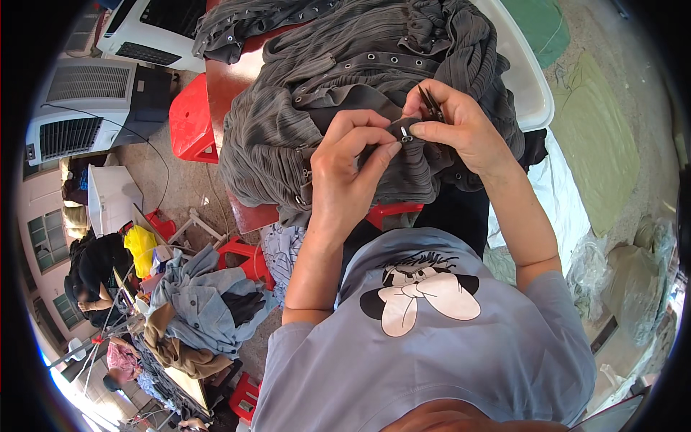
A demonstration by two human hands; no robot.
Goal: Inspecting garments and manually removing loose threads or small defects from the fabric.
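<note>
One dark grey ribbed-knit garment with silver metal eyelets [266, 140], heaped over a glossy reddish-brown worktop [234, 68], with one edge raised between both hands. At that edge, one small silver metal fitting [406, 135], exact form too small to tell. Left hand [353, 155]: thumb and forefinger pinching the cloth just beside the fitting. Right hand [459, 128]: thumb and forefinger pressed together on the same edge, with one pair of slim black pointed snips [431, 105] tucked in the grip, points upward. Possible faults: nicked or snagged knit, from blades carried so near the cloth; dropped fitting, lost among dark folds, from a loosened pinch, if not fastened; slipped heap, from loose bulk overhanging the worktop's near edge. Containers: one white plastic tub with rounded rim [545, 101], beyond and to the right, partly covered by grey cloth; interior largely hidden, contents not certain. One bright yellow plastic bag [142, 250], at far left; contents hidden. Clear crumpled plastic wrapping [590, 273], on the right; contents, if any, impossible to tell.
</note>
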